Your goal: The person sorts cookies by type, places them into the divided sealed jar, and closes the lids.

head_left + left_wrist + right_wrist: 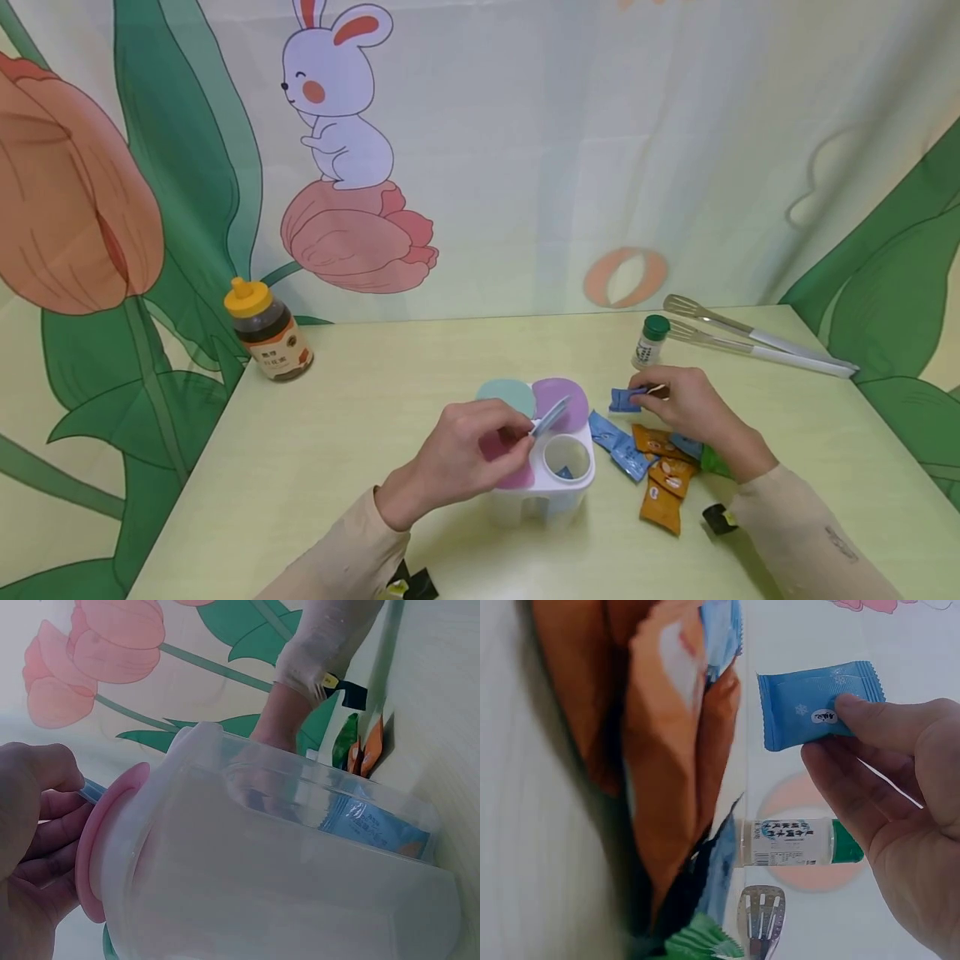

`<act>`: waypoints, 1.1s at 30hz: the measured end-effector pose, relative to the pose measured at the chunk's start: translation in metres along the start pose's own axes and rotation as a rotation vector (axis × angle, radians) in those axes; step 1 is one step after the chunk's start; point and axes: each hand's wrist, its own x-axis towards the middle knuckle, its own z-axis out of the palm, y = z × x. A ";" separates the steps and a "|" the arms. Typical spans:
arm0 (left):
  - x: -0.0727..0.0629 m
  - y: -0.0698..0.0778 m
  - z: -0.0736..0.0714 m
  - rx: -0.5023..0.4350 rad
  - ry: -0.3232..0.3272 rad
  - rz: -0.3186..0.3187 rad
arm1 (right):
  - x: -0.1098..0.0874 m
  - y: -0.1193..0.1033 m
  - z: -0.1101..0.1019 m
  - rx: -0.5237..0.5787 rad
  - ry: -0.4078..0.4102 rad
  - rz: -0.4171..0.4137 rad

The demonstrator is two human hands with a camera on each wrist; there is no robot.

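Note:
My right hand [686,404] pinches a small blue snack packet [795,712] between thumb and fingers, above the table to the right of a clear storage box [540,504]. With my left hand [472,446] over the box, I pinch a pale blue lid [552,416], tilted up beside a round opening [566,458]. Inside the box lies another blue packet [375,827], seen through its wall. A teal lid [506,396], a purple lid [566,400] and a pink lid [94,847] cover the other openings; my left hand partly hides the pink one.
Blue packets [622,446], orange packets [663,492] and a green packet [716,462] lie right of the box. Behind them stand a green-capped shaker [650,340] and two slotted metal utensils [757,340]. A yellow-capped bottle [272,337] is at the back left.

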 end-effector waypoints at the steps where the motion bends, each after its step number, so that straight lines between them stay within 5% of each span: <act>1: 0.000 0.000 0.000 -0.001 0.000 -0.001 | 0.000 -0.001 0.000 0.001 0.003 0.001; 33: -0.001 0.000 0.001 -0.014 0.015 0.005 | -0.007 -0.047 -0.026 0.017 0.165 -0.201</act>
